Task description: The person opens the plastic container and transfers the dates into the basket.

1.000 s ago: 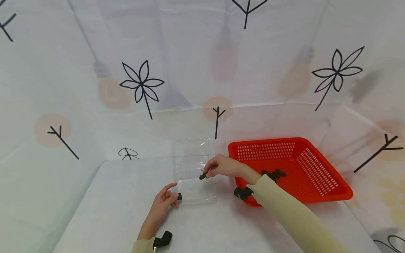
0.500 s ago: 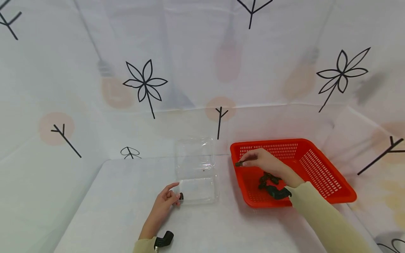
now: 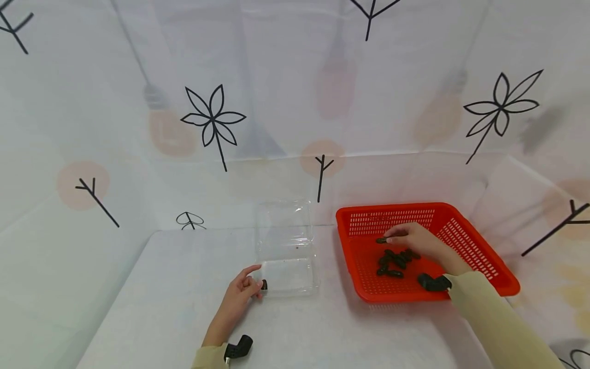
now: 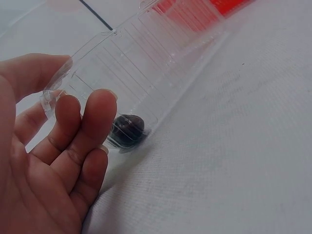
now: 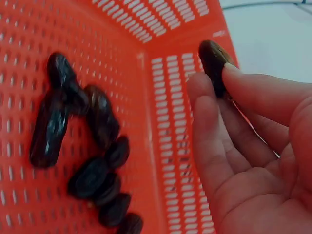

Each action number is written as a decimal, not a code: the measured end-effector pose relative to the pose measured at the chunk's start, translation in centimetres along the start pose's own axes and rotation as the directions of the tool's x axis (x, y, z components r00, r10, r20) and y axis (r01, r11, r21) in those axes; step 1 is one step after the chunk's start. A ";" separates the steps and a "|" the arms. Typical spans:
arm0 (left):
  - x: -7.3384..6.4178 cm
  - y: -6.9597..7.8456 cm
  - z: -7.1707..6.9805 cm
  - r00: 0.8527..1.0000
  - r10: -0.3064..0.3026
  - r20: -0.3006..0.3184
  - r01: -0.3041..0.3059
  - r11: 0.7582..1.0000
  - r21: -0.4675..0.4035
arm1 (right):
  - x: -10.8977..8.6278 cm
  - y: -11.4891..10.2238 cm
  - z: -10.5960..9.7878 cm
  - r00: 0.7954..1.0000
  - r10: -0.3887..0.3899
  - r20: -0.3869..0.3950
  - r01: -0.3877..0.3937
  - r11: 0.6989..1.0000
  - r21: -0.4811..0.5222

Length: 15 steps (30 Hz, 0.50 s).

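Observation:
My right hand is over the red basket, pinching a dark, glossy, date-like fruit between thumb and fingers. Several similar fruits lie on the basket floor, beside and below that hand. To the left, an open clear plastic box stands on the table with its lid raised at the back. My left hand grips the box at its left side, fingers bent against the wall and one at the corner. Inside, close to those fingers, sits one dark fruit, seen through the plastic.
A white cloth covers the table; a patterned sheet hangs behind it. The basket stands at the right side of the table. A small dark speck shows by the box's hinge.
My right hand has moved right, from above the plastic box to over the basket, with a fruit still pinched. My left hand stays at the box.

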<state>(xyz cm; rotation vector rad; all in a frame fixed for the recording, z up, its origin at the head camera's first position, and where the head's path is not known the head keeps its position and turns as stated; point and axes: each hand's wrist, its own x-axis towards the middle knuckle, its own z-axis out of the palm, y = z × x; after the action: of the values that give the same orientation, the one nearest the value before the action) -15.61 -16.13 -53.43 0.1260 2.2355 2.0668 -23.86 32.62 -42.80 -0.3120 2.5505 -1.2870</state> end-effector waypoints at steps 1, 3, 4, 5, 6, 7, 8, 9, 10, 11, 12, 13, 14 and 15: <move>0.0 0.0 0.0 1.000 0.002 0.001 -0.002 1.000 0.003 | 0.0 0.3 -0.1 1.000 0.004 -0.005 -0.004 1.000 -0.006; 0.0 0.1 0.0 1.000 0.003 0.002 -0.003 1.000 0.007 | 0.1 0.8 -0.4 1.000 0.015 -0.011 -0.015 1.000 -0.007; 0.0 0.1 0.0 1.000 0.002 0.001 -0.002 1.000 0.008 | 0.1 1.0 -0.5 1.000 0.020 -0.011 -0.020 1.000 -0.008; 0.0 0.1 0.0 1.000 -0.001 0.000 0.001 1.000 0.012 | 0.2 1.2 -0.6 1.000 0.023 -0.010 -0.023 1.000 -0.011; 0.1 0.1 0.0 1.000 -0.003 -0.002 0.003 1.000 0.015 | 0.3 1.5 -0.7 1.000 0.022 -0.007 -0.022 1.000 -0.020; 0.1 0.1 -0.1 1.000 -0.005 -0.003 0.006 1.000 0.016 | 0.4 1.7 -0.8 1.000 0.025 -0.008 -0.026 0.999 -0.031; 0.1 0.0 -0.1 1.000 -0.009 -0.004 0.009 1.000 0.018 | 0.5 2.0 -0.9 1.000 0.027 -0.010 -0.028 0.999 -0.044; 0.1 0.0 -0.1 1.000 -0.011 -0.004 0.011 1.000 0.019 | 0.6 2.3 -1.0 0.999 0.030 -0.012 -0.030 0.998 -0.055; 0.1 0.0 -0.1 1.000 -0.012 -0.004 0.012 1.000 0.020 | 0.7 2.5 -1.1 0.999 0.031 -0.013 -0.032 0.997 -0.070; 0.1 0.0 -0.1 1.000 -0.013 -0.004 0.013 1.000 0.019 | 0.7 2.8 -1.3 0.999 0.035 -0.019 -0.036 0.996 -0.085; 0.1 -0.1 -0.1 1.000 -0.014 -0.002 0.014 1.000 0.016 | 0.7 3.0 -1.4 0.999 0.040 -0.024 -0.042 0.994 -0.099; 0.1 -0.1 -0.1 1.000 -0.014 0.000 0.014 1.000 0.015 | 0.7 3.2 -1.5 0.998 0.049 -0.033 -0.052 0.992 -0.111; 0.0 -0.1 -0.1 1.000 -0.013 0.001 0.013 1.000 0.012 | 0.8 3.4 -1.6 0.998 0.051 -0.037 -0.055 0.991 -0.121; 0.0 -0.1 -0.1 1.000 -0.012 0.001 0.012 1.000 0.011 | 0.8 3.5 -1.8 0.998 0.051 -0.036 -0.055 0.990 -0.128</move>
<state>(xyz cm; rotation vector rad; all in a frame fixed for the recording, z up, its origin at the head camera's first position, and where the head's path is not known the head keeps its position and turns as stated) -15.64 -16.23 -53.55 0.1149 2.2416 2.0481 -25.41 35.75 -44.76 -0.2493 2.6565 -1.1194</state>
